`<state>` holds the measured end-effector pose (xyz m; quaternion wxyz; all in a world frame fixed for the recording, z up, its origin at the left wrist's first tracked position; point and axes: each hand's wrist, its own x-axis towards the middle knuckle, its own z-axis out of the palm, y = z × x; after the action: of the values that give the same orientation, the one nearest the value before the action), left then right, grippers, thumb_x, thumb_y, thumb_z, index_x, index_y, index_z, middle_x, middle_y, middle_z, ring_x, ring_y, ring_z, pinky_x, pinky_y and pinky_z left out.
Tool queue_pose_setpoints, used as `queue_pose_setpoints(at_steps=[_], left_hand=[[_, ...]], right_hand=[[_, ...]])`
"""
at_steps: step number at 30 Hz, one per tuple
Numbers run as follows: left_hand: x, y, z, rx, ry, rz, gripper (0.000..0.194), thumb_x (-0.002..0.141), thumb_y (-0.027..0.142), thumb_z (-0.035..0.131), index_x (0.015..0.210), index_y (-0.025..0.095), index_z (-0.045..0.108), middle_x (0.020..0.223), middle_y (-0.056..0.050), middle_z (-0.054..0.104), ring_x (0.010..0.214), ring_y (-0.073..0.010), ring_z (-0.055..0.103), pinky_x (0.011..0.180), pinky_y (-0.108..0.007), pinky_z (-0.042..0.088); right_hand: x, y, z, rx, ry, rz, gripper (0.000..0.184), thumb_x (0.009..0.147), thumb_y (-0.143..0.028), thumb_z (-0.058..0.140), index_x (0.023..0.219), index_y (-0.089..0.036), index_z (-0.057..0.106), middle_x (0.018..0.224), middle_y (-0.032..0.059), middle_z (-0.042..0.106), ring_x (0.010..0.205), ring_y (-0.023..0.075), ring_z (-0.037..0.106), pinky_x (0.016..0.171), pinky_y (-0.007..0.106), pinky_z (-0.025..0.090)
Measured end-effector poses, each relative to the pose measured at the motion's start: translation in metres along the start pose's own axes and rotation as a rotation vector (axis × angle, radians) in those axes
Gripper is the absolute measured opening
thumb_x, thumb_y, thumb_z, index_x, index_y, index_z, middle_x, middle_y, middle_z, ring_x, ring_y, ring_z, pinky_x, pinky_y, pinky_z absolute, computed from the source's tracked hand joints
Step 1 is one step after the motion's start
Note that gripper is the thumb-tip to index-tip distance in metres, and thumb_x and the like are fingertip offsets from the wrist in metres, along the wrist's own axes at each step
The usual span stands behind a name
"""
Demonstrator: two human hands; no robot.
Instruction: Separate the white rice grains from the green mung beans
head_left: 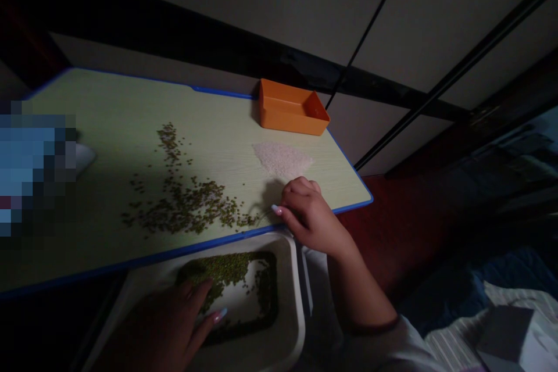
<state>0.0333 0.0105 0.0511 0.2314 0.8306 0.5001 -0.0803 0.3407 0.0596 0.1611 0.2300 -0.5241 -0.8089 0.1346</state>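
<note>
Left hand [174,314], fingers parted, grip unclear, over green beans [231,267] in a white plastic tub [288,279], apparently set below the near edge of the pale blue-rimmed bench [218,128] to catch spills; right hand [307,214], half-curled, contents hidden, above that edge

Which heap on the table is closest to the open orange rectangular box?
The loose heap of tiny whitish grains, just in front of the orange box; the scattered green-brown beans lie farther left.
</note>
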Motion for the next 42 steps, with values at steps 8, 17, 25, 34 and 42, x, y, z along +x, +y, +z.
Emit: queue_pose_setpoints(at_steps=[8, 17, 25, 34, 42], left_hand=[[0.000, 0.005, -0.004, 0.040, -0.036, -0.006, 0.055, 0.103, 0.045, 0.050, 0.140, 0.025, 0.085, 0.139, -0.018, 0.090, 0.124, -0.0422, 0.086, 0.110, -0.059, 0.067], [0.000, 0.009, -0.007, 0.075, -0.063, -0.022, 0.057, 0.103, 0.045, 0.051, 0.145, 0.024, 0.083, 0.142, -0.018, 0.089, 0.128, -0.0411, 0.085, 0.112, -0.057, 0.066], [0.001, 0.002, 0.001, 0.009, 0.018, -0.002, 0.054, 0.100, 0.047, 0.050, 0.135, 0.025, 0.087, 0.133, -0.018, 0.092, 0.119, -0.0423, 0.087, 0.107, -0.060, 0.067], [-0.001, 0.004, -0.004, -0.016, 0.003, 0.000, 0.057, 0.101, 0.046, 0.052, 0.141, 0.023, 0.085, 0.135, -0.020, 0.091, 0.122, -0.0458, 0.087, 0.108, -0.063, 0.067], [-0.001, 0.006, -0.004, 0.003, -0.012, -0.005, 0.057, 0.102, 0.045, 0.053, 0.142, 0.020, 0.085, 0.136, -0.022, 0.090, 0.122, -0.0469, 0.086, 0.109, -0.065, 0.067]], right_hand=[[-0.007, 0.007, 0.006, 0.016, 0.115, 0.067, 0.026, 0.109, -0.030, 0.057, 0.084, -0.025, 0.058, 0.096, 0.0075, 0.065, 0.100, 0.0282, 0.060, 0.094, 0.045, 0.042], [0.000, 0.003, 0.008, -0.035, 0.096, 0.098, 0.025, 0.110, -0.029, 0.062, 0.085, -0.025, 0.062, 0.098, 0.0078, 0.066, 0.103, 0.0288, 0.059, 0.095, 0.045, 0.040], [0.014, -0.001, 0.002, -0.028, -0.005, 0.042, 0.025, 0.112, -0.028, 0.064, 0.087, -0.023, 0.066, 0.103, 0.0080, 0.071, 0.107, 0.0279, 0.060, 0.097, 0.044, 0.038], [0.012, 0.005, -0.009, -0.008, -0.016, 0.000, 0.024, 0.112, -0.027, 0.067, 0.088, -0.023, 0.066, 0.105, 0.0082, 0.070, 0.108, 0.0278, 0.059, 0.097, 0.043, 0.037], [0.002, 0.007, -0.012, 0.010, -0.024, 0.030, 0.027, 0.111, -0.030, 0.063, 0.085, -0.025, 0.062, 0.101, 0.0068, 0.069, 0.106, 0.0280, 0.062, 0.099, 0.045, 0.040]])
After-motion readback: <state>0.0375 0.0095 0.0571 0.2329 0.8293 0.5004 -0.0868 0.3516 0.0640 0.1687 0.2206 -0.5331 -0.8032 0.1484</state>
